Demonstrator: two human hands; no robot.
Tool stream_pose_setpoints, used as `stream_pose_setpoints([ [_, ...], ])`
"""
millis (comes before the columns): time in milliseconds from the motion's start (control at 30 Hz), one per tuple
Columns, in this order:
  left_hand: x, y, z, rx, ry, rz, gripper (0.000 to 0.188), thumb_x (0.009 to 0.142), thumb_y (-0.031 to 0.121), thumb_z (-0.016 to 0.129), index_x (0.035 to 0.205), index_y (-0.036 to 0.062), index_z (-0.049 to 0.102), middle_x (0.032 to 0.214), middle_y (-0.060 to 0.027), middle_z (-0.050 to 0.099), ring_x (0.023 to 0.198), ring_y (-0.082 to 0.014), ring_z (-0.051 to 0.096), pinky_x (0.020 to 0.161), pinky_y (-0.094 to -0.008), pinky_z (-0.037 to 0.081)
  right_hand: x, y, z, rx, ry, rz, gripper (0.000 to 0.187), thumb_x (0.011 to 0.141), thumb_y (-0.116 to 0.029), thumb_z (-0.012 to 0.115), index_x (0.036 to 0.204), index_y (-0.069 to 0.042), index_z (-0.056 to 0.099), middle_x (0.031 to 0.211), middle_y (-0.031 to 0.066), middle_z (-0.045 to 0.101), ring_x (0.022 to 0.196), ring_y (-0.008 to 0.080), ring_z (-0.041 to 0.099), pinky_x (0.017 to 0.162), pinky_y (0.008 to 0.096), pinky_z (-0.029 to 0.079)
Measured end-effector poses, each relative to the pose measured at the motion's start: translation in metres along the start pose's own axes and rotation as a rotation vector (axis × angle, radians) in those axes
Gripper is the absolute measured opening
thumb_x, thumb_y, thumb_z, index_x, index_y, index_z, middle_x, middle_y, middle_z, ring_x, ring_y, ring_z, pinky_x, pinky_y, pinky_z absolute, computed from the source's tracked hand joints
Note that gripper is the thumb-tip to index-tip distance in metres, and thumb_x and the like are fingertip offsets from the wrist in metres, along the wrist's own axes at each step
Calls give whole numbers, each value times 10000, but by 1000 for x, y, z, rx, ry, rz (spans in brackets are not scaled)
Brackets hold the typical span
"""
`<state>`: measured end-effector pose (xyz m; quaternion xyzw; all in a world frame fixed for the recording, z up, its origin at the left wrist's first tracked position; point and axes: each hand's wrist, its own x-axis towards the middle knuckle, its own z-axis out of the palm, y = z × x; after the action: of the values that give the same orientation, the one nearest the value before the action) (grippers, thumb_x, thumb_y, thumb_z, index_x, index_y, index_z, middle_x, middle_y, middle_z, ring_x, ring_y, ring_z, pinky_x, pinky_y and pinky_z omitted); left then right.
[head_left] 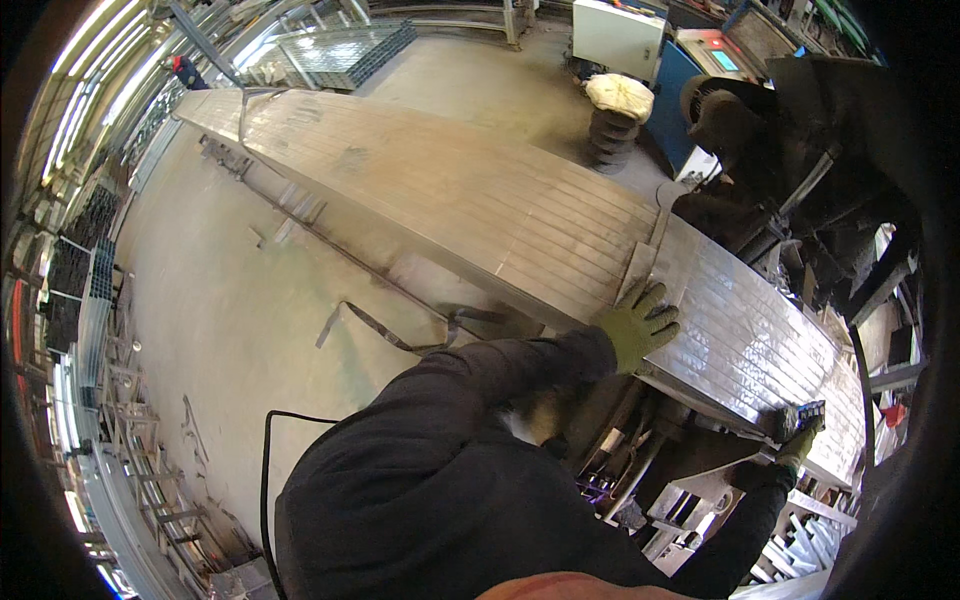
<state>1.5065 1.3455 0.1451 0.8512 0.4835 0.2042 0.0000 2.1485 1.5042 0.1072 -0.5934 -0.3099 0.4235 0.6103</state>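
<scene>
A long bundle of pale metal tubes (430, 180) runs from the far left to the near right. My left hand (640, 328), in a green work glove, lies on the bundle's near edge with its fingers spread. Just beyond it, a flat strap (655, 235) crosses the bundle. At the bundle's near right end, my gloved right hand (797, 450) is closed around a small dark tool with a blue part (803, 413). This tool rests against the top of the tubes by the edge; its exact kind is not clear.
Dark machinery (780, 200) stands close on the right. Behind the bundle are a coil stack with a pale cover (618, 100) and a white cabinet (617, 40). A loose strap end (380, 330) hangs on the near side. Racks of metal profiles (90, 330) line the left.
</scene>
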Motion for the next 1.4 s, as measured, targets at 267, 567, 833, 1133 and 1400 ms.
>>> stream_pose_setpoints([
  [267,-7,-4,12,12,15,-24,860,795,572,735,1500,139,500,1596,-103,446,1534,-459,216,1248,-666,78,-23,4,17,5,-8,128,903,920,-779,528,1550,-137,450,1481,72,545,1271,263,579,1061,454,500],
  [567,-7,-1,12,50,-18,-41,842,794,569,728,1489,143,515,1593,-96,451,1525,-446,241,1247,-663,95,-4,20,8,5,59,129,830,947,-748,517,1543,-172,466,1453,51,562,1245,247,589,1048,435,504],
  [833,-11,-3,15,53,-18,-28,780,845,568,689,1486,156,521,1612,-89,430,1535,-428,241,1252,-661,85,-39,17,12,23,-91,101,826,961,-739,489,1581,-198,412,1476,58,548,1238,285,595,975,449,546],
  [1133,-20,-10,15,75,-76,-92,882,833,646,683,1482,78,495,1523,-172,493,1471,-446,319,1244,-627,160,-186,23,146,440,-534,195,481,1057,-434,557,1374,-76,516,1179,82,628,1036,233,632,944,396,546],
  [1400,-19,4,-6,164,28,-43,784,812,575,740,1429,118,581,1510,-79,532,1442,-435,350,1216,-605,208,-240,-4,255,557,-497,328,467,1032,-440,620,1268,-38,593,1037,84,705,872,230,716,835,442,627],
])
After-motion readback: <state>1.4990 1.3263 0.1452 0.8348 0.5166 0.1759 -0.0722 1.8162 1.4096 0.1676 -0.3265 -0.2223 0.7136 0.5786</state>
